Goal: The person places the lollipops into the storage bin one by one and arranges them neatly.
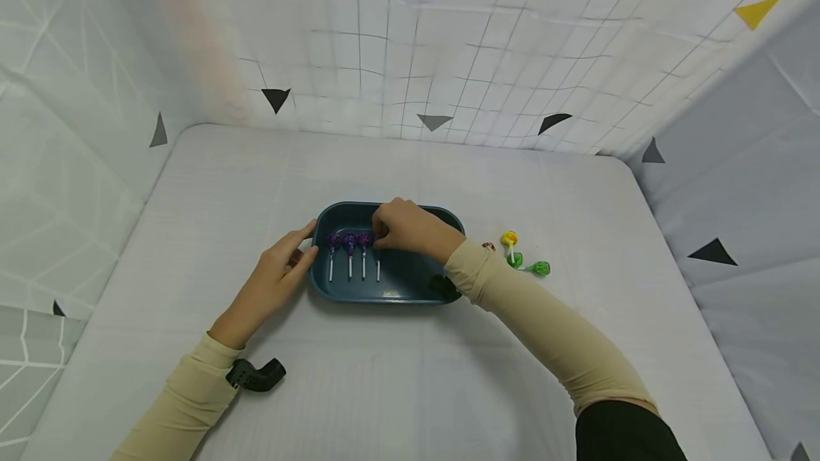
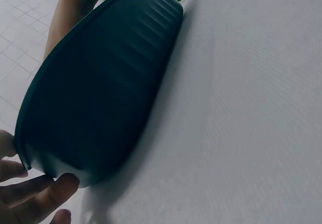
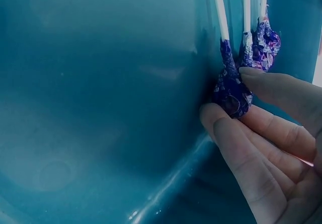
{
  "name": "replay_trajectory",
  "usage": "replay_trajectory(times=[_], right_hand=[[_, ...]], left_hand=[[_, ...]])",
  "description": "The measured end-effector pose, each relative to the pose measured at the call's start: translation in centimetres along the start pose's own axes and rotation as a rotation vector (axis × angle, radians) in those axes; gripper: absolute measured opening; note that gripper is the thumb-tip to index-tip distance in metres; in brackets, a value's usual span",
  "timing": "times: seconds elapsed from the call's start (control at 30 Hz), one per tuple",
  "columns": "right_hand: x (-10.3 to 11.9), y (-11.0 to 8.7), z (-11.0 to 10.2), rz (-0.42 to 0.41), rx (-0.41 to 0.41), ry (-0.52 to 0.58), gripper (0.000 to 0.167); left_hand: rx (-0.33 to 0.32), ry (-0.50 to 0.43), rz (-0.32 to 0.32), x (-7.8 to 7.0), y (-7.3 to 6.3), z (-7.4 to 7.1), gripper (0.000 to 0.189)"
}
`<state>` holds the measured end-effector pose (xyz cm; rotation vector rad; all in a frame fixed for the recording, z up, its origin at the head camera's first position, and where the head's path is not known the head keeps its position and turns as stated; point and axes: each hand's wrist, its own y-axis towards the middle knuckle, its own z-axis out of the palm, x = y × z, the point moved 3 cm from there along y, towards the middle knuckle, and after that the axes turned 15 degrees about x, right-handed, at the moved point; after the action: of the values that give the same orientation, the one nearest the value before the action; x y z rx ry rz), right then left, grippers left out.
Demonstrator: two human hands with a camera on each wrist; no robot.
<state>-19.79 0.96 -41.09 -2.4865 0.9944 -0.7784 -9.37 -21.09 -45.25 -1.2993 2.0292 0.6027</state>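
A dark teal tray (image 1: 410,290) lies on the white-covered table. Inside its left half, several purple-wrapped lollipops (image 1: 349,242) stand in a row, white sticks toward the person. My right hand (image 1: 416,230) reaches into the tray and pinches the rightmost purple lollipop (image 3: 232,93) by its wrapped head, thumb on one side and fingers on the other. Beside it in the right wrist view are two more purple lollipops (image 3: 266,43). At the tray's left end, my left hand (image 1: 278,269) rests with spread fingertips against the outer wall; fingers (image 2: 65,186) touch it in the left wrist view.
Right of the tray, partly behind the right forearm, lie a yellow lollipop (image 1: 509,237), green lollipops (image 1: 540,268) and a reddish one (image 1: 489,245). A black wrist camera (image 1: 256,375) sticks out from the left sleeve. White patterned sheets (image 1: 448,41) hang around the table.
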Motion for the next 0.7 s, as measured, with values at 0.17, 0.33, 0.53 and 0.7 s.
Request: replay_trajectory(times=[0.17, 0.33, 0.53, 0.7], right_hand=[[0.02, -0.15, -0.08, 0.005, 0.002, 0.007, 0.02], [0.01, -0.36, -0.17, 0.002, -0.005, 0.003, 0.021], [0.05, -0.64, -0.29, 0.0, -0.01, 0.0, 0.022], [0.06, -0.73, -0.29, -0.006, 0.0, -0.003, 0.021]], left_hand=[[0.0, 0.002, -0.003, -0.03, 0.02, -0.01, 0.053], [-0.001, 0.005, -0.009, -0.04, 0.01, 0.01, 0.053], [-0.004, 0.006, 0.0, -0.13, -0.01, -0.01, 0.053], [-0.006, 0.008, 0.004, -0.13, -0.03, -0.03, 0.052]])
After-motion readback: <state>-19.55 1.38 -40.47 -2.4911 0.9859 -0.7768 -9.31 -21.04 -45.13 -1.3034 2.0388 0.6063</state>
